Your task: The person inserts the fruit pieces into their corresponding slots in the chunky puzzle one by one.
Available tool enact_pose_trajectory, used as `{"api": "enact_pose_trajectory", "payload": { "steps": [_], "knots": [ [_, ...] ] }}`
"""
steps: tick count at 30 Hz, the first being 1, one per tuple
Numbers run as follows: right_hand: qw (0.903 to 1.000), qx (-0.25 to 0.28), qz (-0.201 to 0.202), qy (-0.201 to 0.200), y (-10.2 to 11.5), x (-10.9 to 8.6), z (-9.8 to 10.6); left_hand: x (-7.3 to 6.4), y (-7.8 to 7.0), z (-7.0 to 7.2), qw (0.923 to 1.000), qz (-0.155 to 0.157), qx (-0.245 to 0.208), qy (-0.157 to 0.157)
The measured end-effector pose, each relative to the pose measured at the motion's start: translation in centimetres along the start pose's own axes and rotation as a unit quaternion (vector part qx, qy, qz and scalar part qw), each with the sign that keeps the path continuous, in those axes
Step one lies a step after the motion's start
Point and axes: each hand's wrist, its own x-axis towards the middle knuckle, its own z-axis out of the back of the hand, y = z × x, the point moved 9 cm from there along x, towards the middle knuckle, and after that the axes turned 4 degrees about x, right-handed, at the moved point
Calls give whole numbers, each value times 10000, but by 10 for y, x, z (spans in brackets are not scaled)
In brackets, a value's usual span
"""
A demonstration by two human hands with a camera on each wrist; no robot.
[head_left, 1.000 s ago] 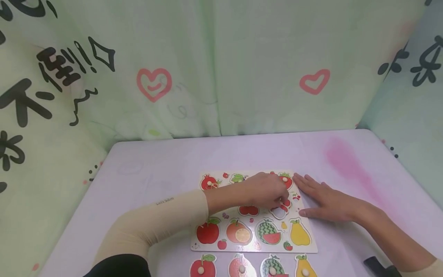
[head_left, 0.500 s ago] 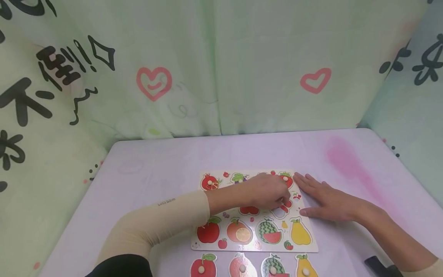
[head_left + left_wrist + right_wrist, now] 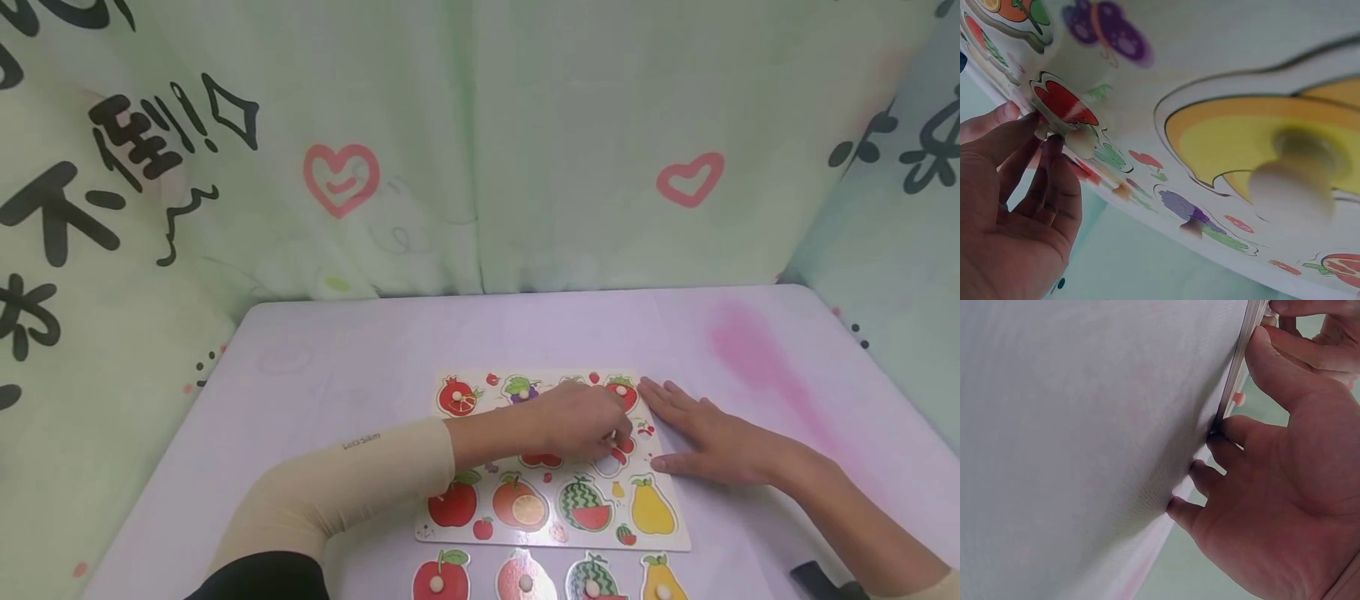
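A fruit knob-puzzle board [image 3: 450,537] lies on the table. My left hand [image 3: 585,421] reaches across it from the left and pinches a knobbed puzzle piece over a red fruit recess [image 3: 621,456] near the right edge. In the left wrist view, the thumb and fingers of the left hand [image 3: 1029,194] meet at the knob, beside the red picture [image 3: 1066,103]; most of the piece is hidden. My right hand [image 3: 720,442] rests on the table with its fingers spread. Its thumb [image 3: 1263,356] touches the board's right edge.
Loose knobbed pieces lie in front of the board: an apple [image 3: 441,575], a reddish round fruit [image 3: 510,575], a watermelon [image 3: 581,571] and a pear [image 3: 660,571]. A strawberry piece [image 3: 621,392] sits at the board's far right corner. A black object [image 3: 821,579] lies by the right forearm.
The head view has shifted slightly. The left fingers have moved only a little at the same recess, and the right hand stays by the board's edge.
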Motion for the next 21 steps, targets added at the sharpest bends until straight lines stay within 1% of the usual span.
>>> {"api": "enact_pose_trajectory", "payload": {
  "steps": [3,6,9,12,15,17,21],
  "knots": [
    [10000,24,-23,4,0,0,0,-2,0,1,10000,26,47,-32],
    [10000,6,-41,14,-1,-1,0,-6,2,5,9998,114,115,-147],
    [10000,-48,-34,18,-1,-1,0,-12,5,11,9994,180,146,-249],
    [9999,-100,-13,-3,-1,-1,0,-19,5,16,9992,157,151,-331],
    [9999,-134,51,-26,-1,0,0,-29,5,19,9991,126,105,-384],
    [9999,-136,66,-27,-1,0,-1,-37,6,19,9990,142,-10,-425],
    [9999,-94,51,-8,-1,1,-1,-57,6,18,9986,124,-191,-468]
  ]
}}
